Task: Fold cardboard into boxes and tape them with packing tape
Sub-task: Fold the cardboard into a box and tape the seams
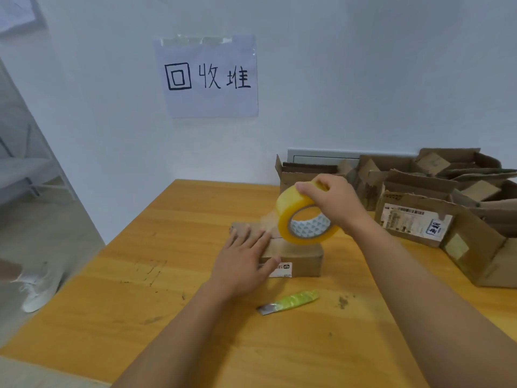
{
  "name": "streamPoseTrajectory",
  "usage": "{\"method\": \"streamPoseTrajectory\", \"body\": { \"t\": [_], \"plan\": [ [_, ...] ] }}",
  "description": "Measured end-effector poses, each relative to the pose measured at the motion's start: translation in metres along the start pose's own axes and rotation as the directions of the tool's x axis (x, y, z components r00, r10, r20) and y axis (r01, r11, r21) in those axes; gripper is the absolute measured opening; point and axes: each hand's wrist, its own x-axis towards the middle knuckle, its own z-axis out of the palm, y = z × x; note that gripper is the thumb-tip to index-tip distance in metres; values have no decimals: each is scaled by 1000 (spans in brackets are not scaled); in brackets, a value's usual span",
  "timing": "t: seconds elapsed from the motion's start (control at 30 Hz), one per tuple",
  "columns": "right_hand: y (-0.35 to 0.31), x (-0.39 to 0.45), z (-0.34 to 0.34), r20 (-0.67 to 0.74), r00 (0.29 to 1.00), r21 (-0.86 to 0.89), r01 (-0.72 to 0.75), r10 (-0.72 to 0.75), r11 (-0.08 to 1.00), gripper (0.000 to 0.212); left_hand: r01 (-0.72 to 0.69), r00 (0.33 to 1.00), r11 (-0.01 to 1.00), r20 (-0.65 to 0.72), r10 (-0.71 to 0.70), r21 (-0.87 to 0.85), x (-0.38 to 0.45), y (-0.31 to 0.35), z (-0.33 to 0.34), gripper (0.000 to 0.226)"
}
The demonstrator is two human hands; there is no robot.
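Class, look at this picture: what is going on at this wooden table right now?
A person is taping a small brown cardboard box shut on the wooden table. The left hand lies flat on the box top, while the right hand grips a roll of yellowish packing tape held just above it, a clear strip running down to the box. A green-handled utility knife lies nearby; open cardboard boxes are piled at the right.
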Motion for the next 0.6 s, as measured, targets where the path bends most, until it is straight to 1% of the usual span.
{"method": "streamPoseTrajectory", "body": {
  "t": [0.07,0.13,0.2,0.23,0.27,0.3,0.33,0.37,0.4,0.43,0.47,0.53,0.6],
  "plan": [
    [9,4,8,-36,999,37,-39,41,999,57,7,1000,995,13,-6,-102,0,-1,-2,62],
    [15,6,13,-45,997,50,-64,67,997,53,37,999,966,-5,-40,-257,2,0,-6,51],
    [19,7,16,-31,997,58,-72,74,996,49,93,994,889,-14,-111,-449,5,2,-14,45],
    [21,8,16,-24,997,64,-72,74,995,49,135,988,838,6,-155,-529,7,3,-19,45],
    [23,9,16,-20,997,73,-72,73,995,48,188,978,777,42,-204,-600,9,5,-24,50],
    [24,10,16,-16,997,81,-71,73,994,48,243,964,706,85,-252,-665,12,8,-30,60],
    [25,11,16,-13,997,91,-71,72,993,47,290,948,642,123,-293,-710,15,10,-36,72],
    [27,12,15,-10,997,101,-69,70,992,45,322,935,599,147,-324,-733,18,12,-41,81],
    [28,13,15,-7,998,108,-66,67,992,42,342,924,568,159,-347,-749,21,13,-45,85],
    [29,13,15,-3,998,111,-62,63,992,37,360,913,536,172,-369,-763,24,15,-47,83],
    [30,14,15,1,998,110,-58,59,992,34,378,902,500,189,-388,-779,27,15,-48,77],
    [31,15,16,10,999,97,-52,52,994,31,388,890,438,206,-407,-810,31,16,-47,54],
    [30,16,14,17,999,75,-51,50,996,32,363,891,432,173,-419,-825,34,16,-42,32]
  ]
}}
